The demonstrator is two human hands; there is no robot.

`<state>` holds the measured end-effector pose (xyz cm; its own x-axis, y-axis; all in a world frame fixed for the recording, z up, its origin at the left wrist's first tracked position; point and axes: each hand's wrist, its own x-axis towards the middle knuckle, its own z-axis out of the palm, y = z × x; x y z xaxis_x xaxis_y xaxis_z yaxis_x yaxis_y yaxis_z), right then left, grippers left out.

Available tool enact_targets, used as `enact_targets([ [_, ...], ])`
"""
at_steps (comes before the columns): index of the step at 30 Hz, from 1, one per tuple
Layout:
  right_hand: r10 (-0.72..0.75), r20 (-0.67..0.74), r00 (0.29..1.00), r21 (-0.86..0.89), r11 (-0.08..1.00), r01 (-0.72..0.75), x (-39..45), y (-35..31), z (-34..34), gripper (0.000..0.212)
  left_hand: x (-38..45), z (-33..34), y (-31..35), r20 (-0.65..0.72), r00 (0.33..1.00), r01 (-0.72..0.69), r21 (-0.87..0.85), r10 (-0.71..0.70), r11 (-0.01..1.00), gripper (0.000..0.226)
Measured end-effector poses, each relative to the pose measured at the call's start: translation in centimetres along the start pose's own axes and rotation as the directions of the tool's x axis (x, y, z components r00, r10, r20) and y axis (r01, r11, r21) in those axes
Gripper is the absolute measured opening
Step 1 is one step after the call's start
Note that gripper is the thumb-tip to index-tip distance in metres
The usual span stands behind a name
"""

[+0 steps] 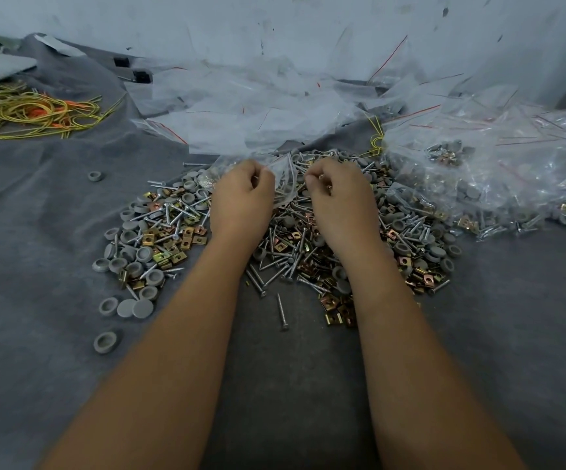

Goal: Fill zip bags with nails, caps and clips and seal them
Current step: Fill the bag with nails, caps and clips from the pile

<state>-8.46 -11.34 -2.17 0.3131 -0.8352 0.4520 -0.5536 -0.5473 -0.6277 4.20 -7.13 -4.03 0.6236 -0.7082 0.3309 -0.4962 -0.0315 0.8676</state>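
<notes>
Both hands hover over the pile (285, 239) of nails, grey caps and brass clips. The left hand (240, 195) pinches a clear zip bag (283, 178) that hangs between the two hands. The right hand (339, 195) is curled, pinching something small. Filled bags (478, 178) lie right of the hands, empty bags (240, 110) beyond them.

I can read no text, label, brand or number anywhere here; the clear zip bags (274, 110) in front of me show only plain red seal lines.
</notes>
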Motion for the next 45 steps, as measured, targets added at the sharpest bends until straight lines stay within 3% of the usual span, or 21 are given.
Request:
enact_targets([
  [4, 0.042, -0.068, 0.997, -0.042, 0.998, -0.045, 0.1, 0.1, -0.2, 0.012, 0.0, 0.1, 0.0, -0.004, 1.0, 0.003, 0.004, -0.003, 1.0, 0.02],
  [9, 0.126, -0.153, 0.98, 0.302, 0.95, -0.075, 0.1, -1.1, -0.8, 0.013, 0.1, 0.0, 0.0, 0.016, 1.0, 0.009, 0.021, -0.01, 1.0, 0.021],
  [14, 0.029, -0.049, 0.998, 0.414, 0.91, -0.006, 0.0, -1.3, -0.2, 0.013, 0.0, 0.0, 0.1, 0.032, 0.999, 0.004, 0.033, -0.005, 0.999, 0.022],
  [17, 0.012, 0.024, 1.0, 0.293, 0.956, -0.018, 0.0, -0.9, 0.6, 0.015, -0.1, 0.0, 0.2, 0.008, 1.0, 0.005, -0.021, -0.005, 1.0, 0.022],
  [21, -0.001, 0.16, 0.987, -0.017, 1.0, 0.004, 0.0, 0.2, 1.1, 0.02, -0.1, 0.0, 0.0, -0.03, 1.0, 0.006, -0.055, -0.007, 0.998, 0.022],
  [23, -0.023, 0.143, 0.989, 0.014, 1.0, 0.021, 0.1, 0.1, 1.0, 0.023, -0.1, 0.1, -0.1, -0.026, 1.0, 0.007, -0.056, -0.008, 0.998, 0.022],
  [27, 0.02, -0.021, 1.0, 0.153, 0.988, -0.016, 0.1, -0.5, 0.4, 0.046, 0.0, 0.1, -0.2, -0.025, 0.999, 0.024, -0.042, -0.025, 0.999, 0.021],
  [30, 0.151, 0.136, 0.979, 0.183, 0.968, -0.174, 0.0, 0.0, 0.0, 0.06, 0.0, 0.1, -0.3, -0.024, 0.999, 0.025, -0.043, -0.026, 0.999, 0.021],
  [31, 0.163, 0.225, 0.96, 0.095, 0.977, -0.189, 0.0, 0.0, 0.0, 0.06, 0.1, 0.1, -0.3, -0.021, 0.999, 0.024, -0.041, -0.025, 0.999, 0.021],
  [33, 0.127, 0.355, 0.926, -0.239, 0.97, -0.041, -0.1, 0.0, 0.1, 0.055, 0.1, 0.1, -0.4, -0.021, 1.0, 0.021, -0.036, -0.022, 0.999, 0.021],
  [35, 0.086, 0.387, 0.918, -0.38, 0.922, 0.073, -0.1, -0.2, 0.2, 0.053, 0.2, 0.2, -0.4, -0.022, 1.0, 0.019, -0.038, -0.02, 0.999, 0.021],
  [45, 0.125, 0.276, 0.953, -0.18, 0.981, -0.077, -0.3, -0.4, -0.2, 0.019, 0.3, 0.2, -0.4, -0.027, 1.0, 0.012, -0.005, -0.012, 1.0, 0.021],
])
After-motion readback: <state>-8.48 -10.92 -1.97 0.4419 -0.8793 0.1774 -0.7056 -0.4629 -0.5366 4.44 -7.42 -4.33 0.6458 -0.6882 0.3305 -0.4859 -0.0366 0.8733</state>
